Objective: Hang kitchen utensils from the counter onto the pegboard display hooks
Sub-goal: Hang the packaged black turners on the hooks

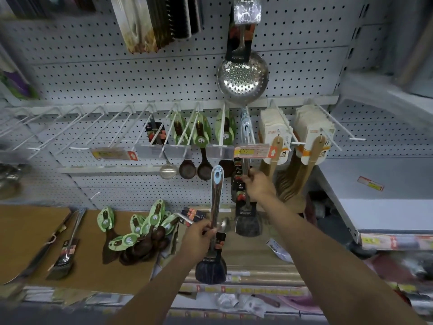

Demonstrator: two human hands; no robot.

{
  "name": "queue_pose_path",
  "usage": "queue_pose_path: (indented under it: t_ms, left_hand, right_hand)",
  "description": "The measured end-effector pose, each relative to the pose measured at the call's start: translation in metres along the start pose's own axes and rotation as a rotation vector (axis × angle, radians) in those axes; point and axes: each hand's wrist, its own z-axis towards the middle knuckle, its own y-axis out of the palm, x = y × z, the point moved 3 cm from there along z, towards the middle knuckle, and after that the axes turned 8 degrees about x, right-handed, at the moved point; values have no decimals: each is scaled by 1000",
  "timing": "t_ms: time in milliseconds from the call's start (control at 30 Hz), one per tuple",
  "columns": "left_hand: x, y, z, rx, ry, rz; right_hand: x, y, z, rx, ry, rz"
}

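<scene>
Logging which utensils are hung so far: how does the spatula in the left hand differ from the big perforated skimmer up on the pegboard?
The spatula is gripped at its handle by the left hand above the counter; the skimmer already hangs on the pegboard. The spatula's head is dark and solid, while the skimmer's is a shiny round bowl full of holes. Both have metal handles with a dark label card.

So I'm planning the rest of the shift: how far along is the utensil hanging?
Partly done. Dark wooden spoons with green tags, a steel ladle and a skimmer already hang on the pegboard hooks. The left hand grips a blue-tipped spatula, and the right hand holds another hanging utensil under the hooks. Left on the counter: a pile of green-tagged spoons and steel utensils.
</scene>
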Motion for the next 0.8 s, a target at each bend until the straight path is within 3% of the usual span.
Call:
queue_pose_path:
  t_ms: [200, 333, 433, 533, 800]
  left_hand:
    - [-3, 7, 13, -1, -8, 26]
    - [13, 24, 10, -10, 29, 5]
    - [27, 40, 3, -43, 31, -10]
    - [47, 51, -5, -36, 42, -52]
    - [86, 50, -5, -6, 75, -131]
  right_hand:
    - [24, 21, 22, -24, 61, 90]
    - [9, -32, -41, 113, -50, 272]
    - [-1, -57, -84, 19, -168, 455]
    - [-5, -67, -94, -66, -232, 485]
    - [-26, -93, -87, 29, -279, 524]
